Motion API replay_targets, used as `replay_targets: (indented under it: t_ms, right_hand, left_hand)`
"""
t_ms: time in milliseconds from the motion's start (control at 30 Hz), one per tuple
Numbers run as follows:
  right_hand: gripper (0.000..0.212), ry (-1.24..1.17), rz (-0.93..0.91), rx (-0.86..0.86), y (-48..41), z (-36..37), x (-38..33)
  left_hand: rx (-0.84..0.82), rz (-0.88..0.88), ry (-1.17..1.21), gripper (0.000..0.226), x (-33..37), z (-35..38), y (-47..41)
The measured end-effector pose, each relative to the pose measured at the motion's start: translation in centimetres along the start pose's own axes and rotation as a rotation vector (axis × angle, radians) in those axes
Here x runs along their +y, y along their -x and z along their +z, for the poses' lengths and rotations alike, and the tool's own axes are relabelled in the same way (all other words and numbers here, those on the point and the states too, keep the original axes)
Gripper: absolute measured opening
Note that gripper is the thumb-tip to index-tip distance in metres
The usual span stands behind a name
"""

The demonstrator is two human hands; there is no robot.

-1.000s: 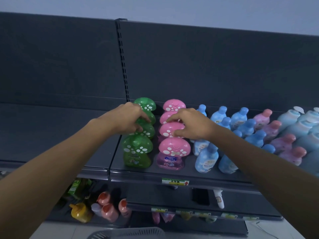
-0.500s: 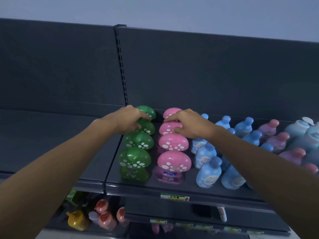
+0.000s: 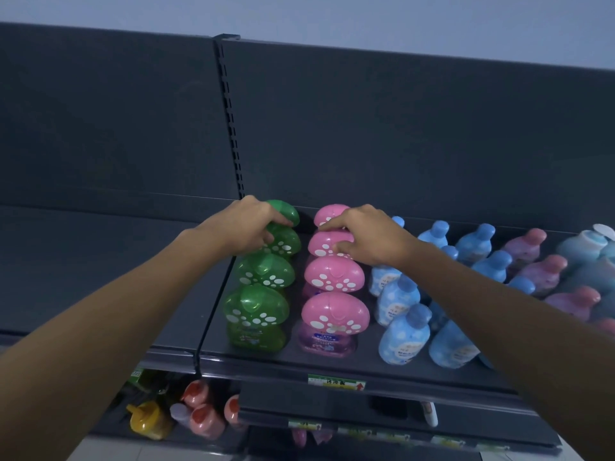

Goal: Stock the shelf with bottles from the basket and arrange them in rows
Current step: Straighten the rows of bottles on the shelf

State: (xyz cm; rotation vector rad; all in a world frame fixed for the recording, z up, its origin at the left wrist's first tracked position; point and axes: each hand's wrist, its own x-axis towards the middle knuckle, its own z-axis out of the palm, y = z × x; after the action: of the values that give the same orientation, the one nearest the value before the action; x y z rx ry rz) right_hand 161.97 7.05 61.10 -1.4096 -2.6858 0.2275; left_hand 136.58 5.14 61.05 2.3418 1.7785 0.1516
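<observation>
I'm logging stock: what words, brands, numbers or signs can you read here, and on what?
No text is legible enough to quote.
shelf-edge tag: a red arrow; its dark characters are too blurred.
front green bottle, front pink bottle, front blue bottle: label print too small.
lower shelf tags: blurred.

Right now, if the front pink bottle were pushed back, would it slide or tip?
Might tip, not slide: the front pink bottle carries a large cap on top. Its glossy shell suggests rigid plastic. The next pink bottle close behind would likely catch it.
</observation>
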Motion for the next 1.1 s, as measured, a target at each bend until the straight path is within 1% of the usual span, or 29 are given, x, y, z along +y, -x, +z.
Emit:
replay_targets:
  t_ms: [133, 200, 267, 333, 367, 467, 567, 867, 1100]
  right_hand:
    - [0.045, -0.015, -0.017, -0.023, -0.3, -0.6, 0.0]
    - [0.039, -0.067, -0.007, 0.037, -0.8, -1.2, 0.2]
    - [0.034, -0.082, 0.016, 0.122, -1.4, -1.6, 0.4]
    - [0.035, -0.019, 0.046, 0.165, -2.3, -1.7, 0.8]
    - [0.037, 0.014, 0.056, 0.162, -2.8, -1.7, 1.0]
    - [0.045, 0.049, 0.067, 0.075, -3.8, -1.5, 1.7]
    - [0.050, 0.053, 0.065, 0.007, -4.3, -1.1, 2.1]
    - [0.050, 0.005, 0.045, 0.068, -5.0, -0.2, 2.1]
    - [0.055, -0.008, 0.025, 0.054, -4.5, -0.7, 2.2]
  left_hand:
    - [-0.004, -0.010, -0.010, 0.054, 0.1, -0.7, 0.2]
    - [0.035, -0.014, 0.031, 0.050, -0.1, -1.4, -0.2]
    - [0.102, -0.021, 0.073, 0.041, -0.4, -1.9, -0.9]
    - [0.168, -0.024, 0.045, 0.036, -0.7, -2.0, -1.9]
    - [0.179, -0.027, 0.024, 0.038, -0.9, -1.9, -2.4]
    - [0.115, -0.046, -0.032, 0.049, -1.5, -1.3, -3.8]
    - [0.055, -0.060, -0.055, 0.055, -2.0, -0.4, -4.6]
    - [0.100, -0.123, 0.046, 0.059, -2.7, 0.5, -5.4]
    - [0.100, -0.117, 0.024, 0.058, -2.3, 0.4, -5.6]
